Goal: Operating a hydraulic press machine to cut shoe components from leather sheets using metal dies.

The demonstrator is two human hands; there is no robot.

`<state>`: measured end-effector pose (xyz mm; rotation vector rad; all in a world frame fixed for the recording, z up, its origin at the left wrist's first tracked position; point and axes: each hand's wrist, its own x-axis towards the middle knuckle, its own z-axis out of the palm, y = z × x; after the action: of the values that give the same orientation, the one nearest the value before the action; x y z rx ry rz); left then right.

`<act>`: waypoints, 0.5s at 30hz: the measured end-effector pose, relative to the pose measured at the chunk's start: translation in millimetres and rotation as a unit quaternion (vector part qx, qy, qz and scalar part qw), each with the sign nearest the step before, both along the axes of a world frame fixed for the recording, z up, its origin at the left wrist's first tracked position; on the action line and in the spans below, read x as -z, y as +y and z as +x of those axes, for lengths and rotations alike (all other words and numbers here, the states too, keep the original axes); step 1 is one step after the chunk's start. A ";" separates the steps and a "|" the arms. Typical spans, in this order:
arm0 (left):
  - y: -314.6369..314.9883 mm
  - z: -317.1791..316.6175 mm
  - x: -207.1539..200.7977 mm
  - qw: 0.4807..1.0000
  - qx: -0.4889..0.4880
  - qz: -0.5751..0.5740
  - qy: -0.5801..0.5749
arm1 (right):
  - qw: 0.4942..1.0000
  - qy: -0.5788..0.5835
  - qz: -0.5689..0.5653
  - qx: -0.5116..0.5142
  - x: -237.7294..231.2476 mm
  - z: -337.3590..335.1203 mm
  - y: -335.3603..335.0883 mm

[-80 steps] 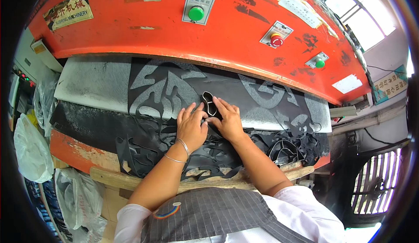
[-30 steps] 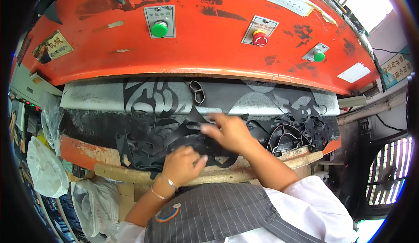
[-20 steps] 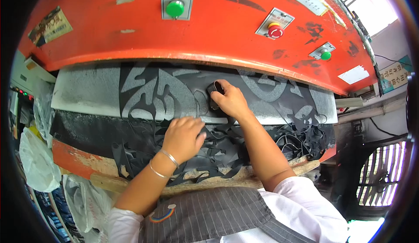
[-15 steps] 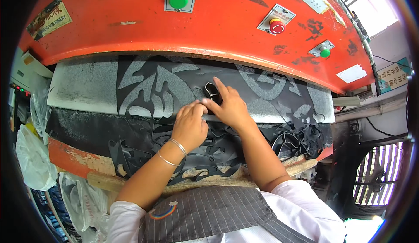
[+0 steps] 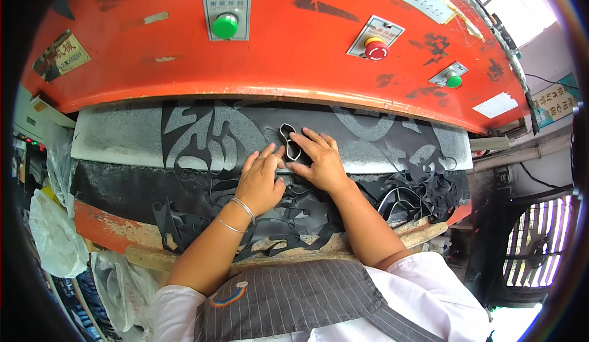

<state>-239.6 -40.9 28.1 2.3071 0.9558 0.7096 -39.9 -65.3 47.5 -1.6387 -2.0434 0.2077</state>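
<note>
A small metal cutting die [image 5: 287, 140], a narrow curved outline like a shoe sole, stands on a black sheet [image 5: 270, 121] with cut-out gaps. My right hand [image 5: 322, 163] holds the die from its right, index fingertip at its upper part and thumb near its lower end. The other right fingers spread over the sheet. My left hand [image 5: 261, 179] lies just left of the die, fingers stretched out on the sheet, fingertips close to the die's lower left edge. Whether they touch it is hard to tell.
The sheet lies on a pale cutting board [image 5: 116, 139] under an orange press head [image 5: 184, 75] with a green button [image 5: 225, 27] and a red knob [image 5: 376, 48]. Black scraps [image 5: 307, 210] heap in front. A larger metal die [image 5: 402, 201] sits among them at right.
The die has turned to stand more upright in view and sits slightly further left. My left fingers have uncurled, and both hands have shifted a little. The press appears lower as the view tilts.
</note>
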 end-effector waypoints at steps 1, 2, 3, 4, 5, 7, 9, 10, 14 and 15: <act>2.6 -3.0 -2.5 0.999 0.006 -0.034 -0.004 | 1.000 -0.003 -0.020 -0.005 -3.3 0.5 2.0; 5.1 -5.9 -4.7 0.998 0.011 -0.068 -0.008 | 0.994 0.104 0.016 0.010 -8.2 3.4 2.8; 7.8 -8.2 -6.1 0.997 -0.029 -0.043 -0.055 | 0.976 0.210 0.051 0.024 -13.3 9.7 2.5; 13.9 -9.5 -20.1 0.993 -0.064 -0.001 -0.097 | 0.957 0.252 0.098 0.100 -15.9 25.2 1.1; 21.9 -13.3 -42.4 0.984 -0.100 0.041 -0.139 | 0.943 0.209 0.208 0.156 -44.7 40.0 3.0; 37.9 -20.7 -84.3 0.958 -0.127 0.162 -0.199 | 0.860 0.231 0.380 0.253 -91.4 76.0 7.8; 47.7 -25.6 -127.2 0.904 -0.192 0.307 -0.226 | 0.794 0.208 0.487 0.296 -130.9 122.6 15.8; 54.9 -28.5 -143.6 0.890 -0.190 0.353 -0.215 | 0.786 0.125 0.481 0.369 -148.9 138.2 15.1; 55.0 -36.6 -168.8 0.925 -0.171 0.294 -0.171 | 0.797 0.044 0.418 0.433 -154.6 160.0 9.5; 41.2 -41.7 -167.9 0.936 -0.157 0.259 -0.182 | 0.796 0.048 0.425 0.429 -147.9 155.6 -3.9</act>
<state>-281.3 0.3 195.9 2.3302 1.0592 1.6289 115.6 -69.2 195.4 -1.6516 -0.8599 -0.8102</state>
